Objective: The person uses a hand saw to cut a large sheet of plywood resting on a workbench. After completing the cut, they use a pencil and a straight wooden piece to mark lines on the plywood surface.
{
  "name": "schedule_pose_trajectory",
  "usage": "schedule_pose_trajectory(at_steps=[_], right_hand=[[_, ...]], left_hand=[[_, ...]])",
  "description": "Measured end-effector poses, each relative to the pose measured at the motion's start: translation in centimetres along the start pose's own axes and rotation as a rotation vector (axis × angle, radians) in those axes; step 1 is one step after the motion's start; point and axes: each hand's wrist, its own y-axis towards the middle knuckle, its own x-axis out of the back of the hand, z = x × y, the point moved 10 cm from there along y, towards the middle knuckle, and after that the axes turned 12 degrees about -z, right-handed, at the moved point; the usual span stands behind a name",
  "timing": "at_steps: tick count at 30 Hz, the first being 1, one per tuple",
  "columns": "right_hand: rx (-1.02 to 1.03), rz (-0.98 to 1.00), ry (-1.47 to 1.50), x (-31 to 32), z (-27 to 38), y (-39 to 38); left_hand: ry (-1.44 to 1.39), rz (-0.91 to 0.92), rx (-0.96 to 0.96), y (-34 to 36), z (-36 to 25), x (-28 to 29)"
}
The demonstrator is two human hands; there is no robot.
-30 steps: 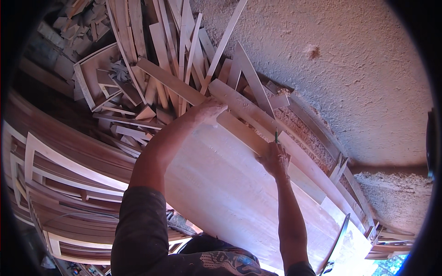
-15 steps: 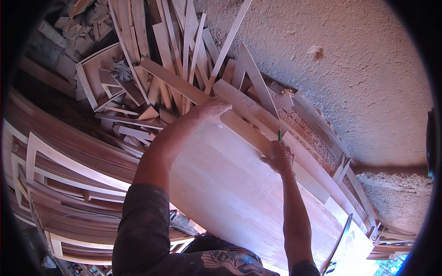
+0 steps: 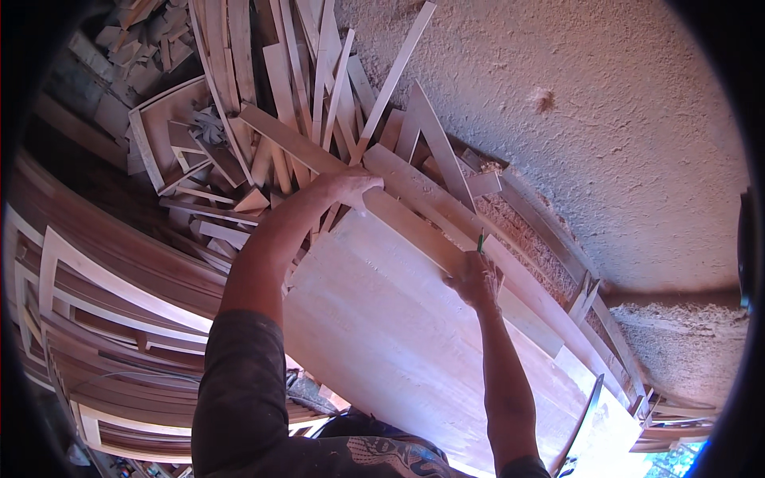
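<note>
A long, narrow wooden plank [image 3: 410, 227] slants across the far edge of a wide pale wooden panel [image 3: 382, 311]. My left hand [image 3: 355, 188] is closed over the plank near its middle, thumb on the near side. At the plank's right end is my right hand [image 3: 475, 285], its fingers curled and its thumb toward the plank. A thin green pencil [image 3: 480, 241] sticks up out of that hand. How firmly the right fingers also hold the plank is hidden.
Scrap boards and strips [image 3: 319, 88] lean in a heap beyond the panel, against a rough wall [image 3: 606, 143]. Curved wooden frames [image 3: 119, 319] are stacked at left. A dark saw-like blade [image 3: 586, 422] lies at the panel's right end. Sawdust [image 3: 530, 239] lies along the wall.
Both hands have shifted slightly left with the plank, and more of the panel's far left corner shows. The green pencil is still in my right hand, tilted a little differently.
</note>
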Motion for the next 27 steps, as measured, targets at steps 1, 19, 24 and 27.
schedule_pose_trajectory(at_steps=[1,19,24,27], right_hand=[[-0.003,-0.004,0.002,0.0,0.0,0.2],[0.003,-0.017,-0.001,0.3,0.2,0.1],[0.02,-0.034,-0.02,0.7,0.6,-0.1],[0.016,-0.04,0.006,0.1,0.3,0.2]], left_hand=[[-0.003,-0.003,0.029,0.1,0.4,0.1],[0.013,0.005,0.067,0.4,0.4,-0.3],[0.025,-0.007,0.037,0.1,-0.1,-0.2],[0.024,0.005,0.062,0.2,0.8,-0.3]])
